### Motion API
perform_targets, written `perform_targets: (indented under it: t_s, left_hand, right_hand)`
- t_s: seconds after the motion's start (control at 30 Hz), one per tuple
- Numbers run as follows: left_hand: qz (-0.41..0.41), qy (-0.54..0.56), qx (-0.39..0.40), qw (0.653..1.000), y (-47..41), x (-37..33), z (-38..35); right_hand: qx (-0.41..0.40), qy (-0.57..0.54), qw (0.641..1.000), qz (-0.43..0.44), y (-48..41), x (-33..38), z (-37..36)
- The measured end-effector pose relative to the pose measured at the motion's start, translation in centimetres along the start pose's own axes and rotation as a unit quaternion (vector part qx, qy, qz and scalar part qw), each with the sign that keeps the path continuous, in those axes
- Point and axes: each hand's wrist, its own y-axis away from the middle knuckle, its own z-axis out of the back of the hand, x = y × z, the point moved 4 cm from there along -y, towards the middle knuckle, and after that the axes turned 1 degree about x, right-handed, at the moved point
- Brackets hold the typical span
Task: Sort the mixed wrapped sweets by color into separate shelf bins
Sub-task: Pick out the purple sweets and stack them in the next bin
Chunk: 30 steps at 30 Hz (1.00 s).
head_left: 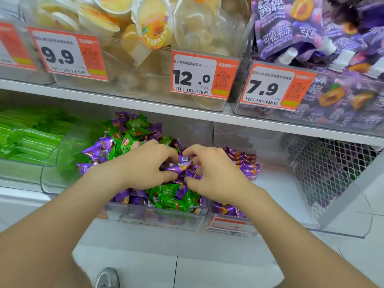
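The left grip (pixel 145 164) and right grip (pixel 215 173) meet over the mixed bin (pixel 158 218) on the lower shelf. Both have curled fingers pinching purple sweets (pixel 181 167) above the green sweets (pixel 166 197).

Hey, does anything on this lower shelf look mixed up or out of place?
Yes. The middle bin holds green sweets and purple sweets jumbled together, while the right bin beside it holds purple only. Both the left hand and right hand grip purple ones in the mix.
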Motion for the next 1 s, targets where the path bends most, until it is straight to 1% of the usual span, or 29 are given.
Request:
perform_targets:
  t_s: [0.1,0.17,0.23,0.33,0.4,0.47,0.5,0.57,0.63,0.67,0.7,0.73,0.77,0.83,0.87,0.9,0.93,1.0]
  left_hand:
    - [-0.002,0.067,-0.052,0.996,0.7,0.4,1.1]
    - [-0.014,0.146,-0.089,0.985,1.1,-0.1,1.8]
    - [-0.005,0.208,-0.119,0.971,1.3,-0.7,2.1]
    - [0.019,0.243,-0.160,0.957,1.4,-1.6,2.0]
    - [0.019,0.275,-0.164,0.947,1.4,-2.5,1.7]
    - [0.018,0.299,-0.161,0.940,1.2,-3.3,1.4]
    - [0.013,0.303,-0.162,0.939,1.1,-3.7,1.2]
    - [0.000,0.304,-0.165,0.938,0.8,-4.4,1.0]
    - [-0.003,0.308,-0.169,0.936,0.6,-4.9,0.9]
    - [-0.003,0.318,-0.169,0.933,0.5,-5.1,0.9]
    - [-0.003,0.330,-0.168,0.929,0.4,-5.3,1.0]
    - [-0.003,0.338,-0.169,0.926,0.3,-5.4,1.0]
    - [-0.006,0.338,-0.169,0.926,0.3,-5.7,1.0]
    - [-0.014,0.326,-0.163,0.931,0.3,-6.3,0.8]
    - [-0.020,0.328,-0.155,0.931,0.3,-6.6,0.6]
    - [-0.025,0.338,-0.144,0.930,0.4,-6.9,0.3]
    - [-0.029,0.347,-0.135,0.928,0.4,-7.2,0.1]
    - [-0.035,0.348,-0.141,0.926,0.4,-7.7,0.1]
  right_hand:
    - [-0.056,-0.115,0.992,-0.012,0.6,-0.8,0.8]
    - [-0.120,-0.179,0.976,-0.010,1.2,-1.1,1.3]
    - [-0.167,-0.229,0.959,-0.010,1.9,-1.4,1.9]
    - [-0.193,-0.311,0.930,-0.024,2.5,-1.9,2.5]
    - [-0.206,-0.364,0.907,-0.051,3.0,-2.3,2.8]
    - [-0.206,-0.435,0.871,-0.103,3.3,-3.0,2.7]
    - [-0.200,-0.479,0.845,-0.131,3.5,-3.4,2.6]
    - [-0.182,-0.583,0.772,-0.174,3.8,-3.8,2.4]
    - [-0.151,-0.675,0.698,-0.186,4.0,-4.2,2.4]
    - [-0.137,-0.704,0.672,-0.183,4.1,-4.3,2.4]
    - [-0.127,-0.718,0.662,-0.176,4.2,-4.5,2.6]
    - [-0.123,-0.711,0.672,-0.170,4.3,-4.6,2.8]
    - [-0.129,-0.678,0.704,-0.168,4.4,-4.8,3.0]
    - [-0.150,-0.571,0.788,-0.173,4.8,-5.1,3.3]
    - [-0.158,-0.530,0.814,-0.176,5.0,-5.1,3.3]
    - [-0.164,-0.509,0.826,-0.179,5.2,-5.1,3.3]
    - [-0.169,-0.504,0.827,-0.185,5.3,-5.2,3.2]
    - [-0.160,-0.524,0.815,-0.190,5.5,-5.4,3.3]
